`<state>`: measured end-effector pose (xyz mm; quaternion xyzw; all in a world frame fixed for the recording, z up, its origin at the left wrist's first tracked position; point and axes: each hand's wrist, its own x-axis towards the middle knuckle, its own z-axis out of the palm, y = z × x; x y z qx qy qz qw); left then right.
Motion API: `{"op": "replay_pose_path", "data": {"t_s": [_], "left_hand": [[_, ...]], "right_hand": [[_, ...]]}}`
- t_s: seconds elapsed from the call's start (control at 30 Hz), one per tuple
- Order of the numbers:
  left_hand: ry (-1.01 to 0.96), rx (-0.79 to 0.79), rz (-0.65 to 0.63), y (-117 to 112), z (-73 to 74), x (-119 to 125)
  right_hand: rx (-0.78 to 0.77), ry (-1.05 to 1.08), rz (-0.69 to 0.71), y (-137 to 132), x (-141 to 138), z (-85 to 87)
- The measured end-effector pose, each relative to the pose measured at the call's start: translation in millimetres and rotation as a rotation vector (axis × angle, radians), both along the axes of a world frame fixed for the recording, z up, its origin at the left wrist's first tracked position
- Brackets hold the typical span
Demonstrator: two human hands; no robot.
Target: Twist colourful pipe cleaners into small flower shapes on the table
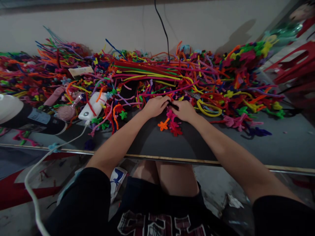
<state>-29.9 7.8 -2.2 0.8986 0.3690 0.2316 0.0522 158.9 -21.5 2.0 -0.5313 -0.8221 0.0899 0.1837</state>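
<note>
My left hand [157,105] and my right hand [184,110] meet over the dark tabletop, fingers bent and closed. Out from between the fingers of my right hand shows a short black object [174,106], its kind unclear; it reaches toward my left fingertips. What my left fingers pinch is hidden. Just below the hands lie fuzzy pipe-cleaner flowers: an orange one [162,126] and pink-red ones [175,127]. Long straight pipe cleaners [150,70] in red, green and yellow lie in a bundle beyond my hands.
Heaped pipe cleaners line the wall. At left are a dark bottle [31,114], a pink hairbrush [67,111] and a white power bank [93,106] with a white cable [31,186] hanging over the table edge [172,159]. A red plastic stool [292,62] stands right.
</note>
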Motion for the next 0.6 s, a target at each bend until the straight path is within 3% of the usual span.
{"op": "replay_pose_path", "data": {"t_s": [0.6], "left_hand": [[0.033, 0.0, 0.0, 0.0, 1.0, 0.1]], "right_hand": [[0.003, -0.009, -0.005, 0.0, 0.1, -0.5]]}}
